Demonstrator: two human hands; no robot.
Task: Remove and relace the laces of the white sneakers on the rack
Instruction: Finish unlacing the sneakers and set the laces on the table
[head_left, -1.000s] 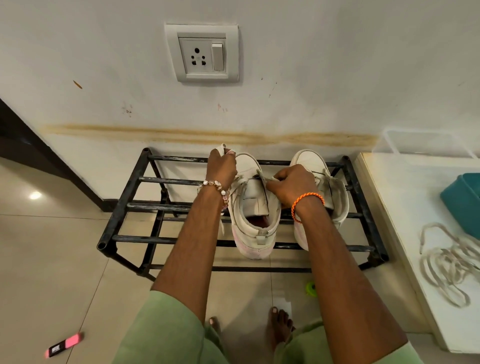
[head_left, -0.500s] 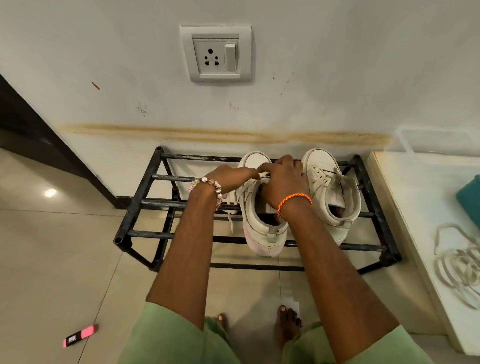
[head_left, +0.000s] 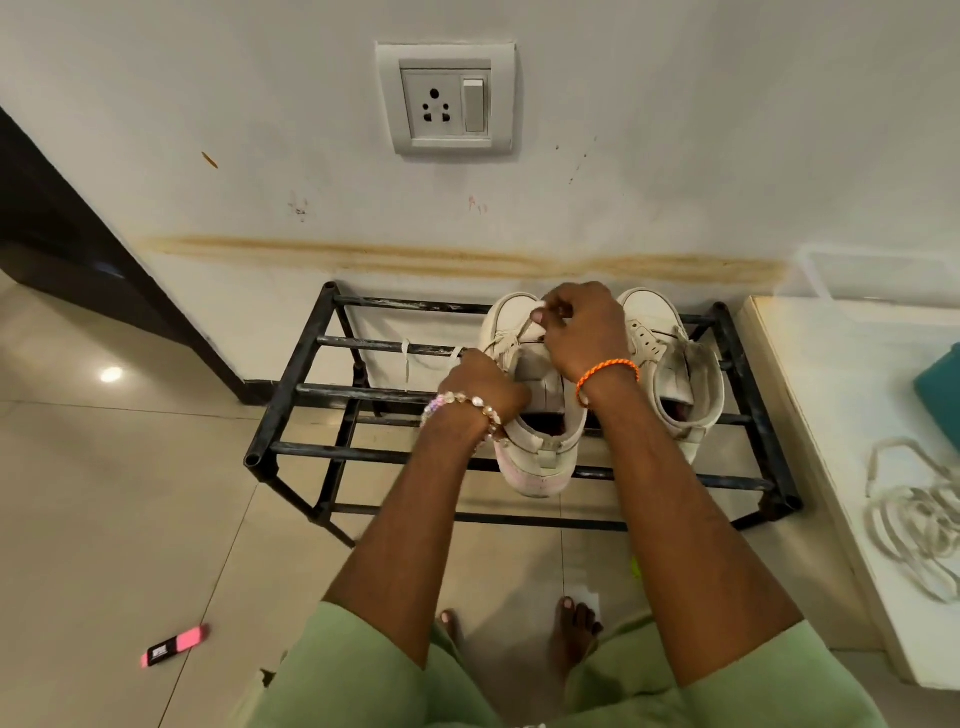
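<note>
Two white sneakers stand side by side on a black metal rack (head_left: 291, 410), heels toward me. My right hand (head_left: 579, 325) is over the toe end of the left sneaker (head_left: 537, 452) and pinches its white lace (head_left: 525, 328). My left hand (head_left: 485, 384) grips the same lace at the shoe's left side, and a loose end of it (head_left: 408, 358) hangs over a rack bar. The right sneaker (head_left: 675, 374) has bare eyelets with no lace. A loose lace (head_left: 914, 512) lies coiled on the white surface at the right.
The wall with a socket plate (head_left: 447, 98) is right behind the rack. A white counter (head_left: 831, 395) with a teal object (head_left: 940, 387) stands to the right. A pink marker (head_left: 174, 644) lies on the tiled floor at the lower left. My bare feet (head_left: 571, 629) are in front of the rack.
My right hand moved forward from the shoe's middle to its toe end, pinching the lace. My left hand dropped back and down to the shoe's left side, with the lace end now trailing left.
</note>
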